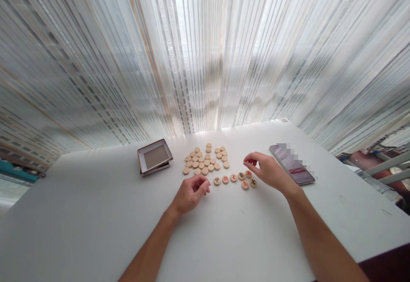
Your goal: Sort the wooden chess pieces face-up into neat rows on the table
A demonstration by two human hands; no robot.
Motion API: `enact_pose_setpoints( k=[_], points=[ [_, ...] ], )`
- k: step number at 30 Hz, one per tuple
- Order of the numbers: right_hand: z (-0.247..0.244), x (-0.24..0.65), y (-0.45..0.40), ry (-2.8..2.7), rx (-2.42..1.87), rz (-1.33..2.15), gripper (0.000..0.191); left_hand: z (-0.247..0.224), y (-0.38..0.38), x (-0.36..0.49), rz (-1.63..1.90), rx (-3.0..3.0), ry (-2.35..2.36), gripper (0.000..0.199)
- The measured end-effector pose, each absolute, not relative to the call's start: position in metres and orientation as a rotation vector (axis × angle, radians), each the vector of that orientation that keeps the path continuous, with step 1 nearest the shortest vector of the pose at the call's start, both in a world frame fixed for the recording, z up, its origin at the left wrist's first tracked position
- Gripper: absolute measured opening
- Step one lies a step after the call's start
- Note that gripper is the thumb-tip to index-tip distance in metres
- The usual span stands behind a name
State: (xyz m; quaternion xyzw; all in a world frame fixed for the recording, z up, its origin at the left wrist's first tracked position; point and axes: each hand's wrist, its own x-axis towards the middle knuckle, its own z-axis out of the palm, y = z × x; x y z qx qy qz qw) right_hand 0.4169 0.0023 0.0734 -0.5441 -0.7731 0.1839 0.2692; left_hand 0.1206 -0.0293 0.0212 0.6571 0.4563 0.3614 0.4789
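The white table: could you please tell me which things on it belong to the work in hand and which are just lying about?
In the work:
marked round pieces, near the left hand and right hand
plain-topped round pieces

Lying about:
phone
open box, perhaps the pieces' container

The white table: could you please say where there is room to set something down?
Left of the open box, right of the phone, and between the left forearm and right forearm, below the marked discs. The middle is crowded, with plain discs behind the marked row.
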Motion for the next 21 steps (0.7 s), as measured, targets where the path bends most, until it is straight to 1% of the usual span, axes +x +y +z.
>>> enact_pose_setpoints(
  k=[4, 7, 9, 13, 16, 21],
  points=[
    [0.060, 0.408, 0.008, -2.054, -1.390, 0.334, 0.018, 0.019, -0.029, 0.121, 0.879, 1.609, 1.135, 0.028],
    [0.050, 0.396, 0.006, -2.148, -1.281, 0.298, 0.022, 0.017, -0.028, 0.121, 0.878, 1.613, 1.141, 0.028],
    [0.045, 0.386, 0.005, -2.195, -1.259, 0.269, 0.020, 0.016, -0.028, 0.121, 0.881, 1.623, 1.145, 0.028],
    [0.036, 0.368, 0.008, -2.099, -1.443, 0.192, 0.009, 0.016, -0.027, 0.121, 0.882, 1.644, 1.147, 0.028],
    [0.032, 0.359, 0.014, -2.050, -1.522, 0.191, 0.011, 0.015, -0.028, 0.121, 0.888, 1.645, 1.141, 0.027],
    [0.032, 0.351, 0.020, -2.039, -1.529, 0.199, 0.013, 0.014, -0.027, 0.122, 0.894, 1.649, 1.134, 0.027]
  ],
)
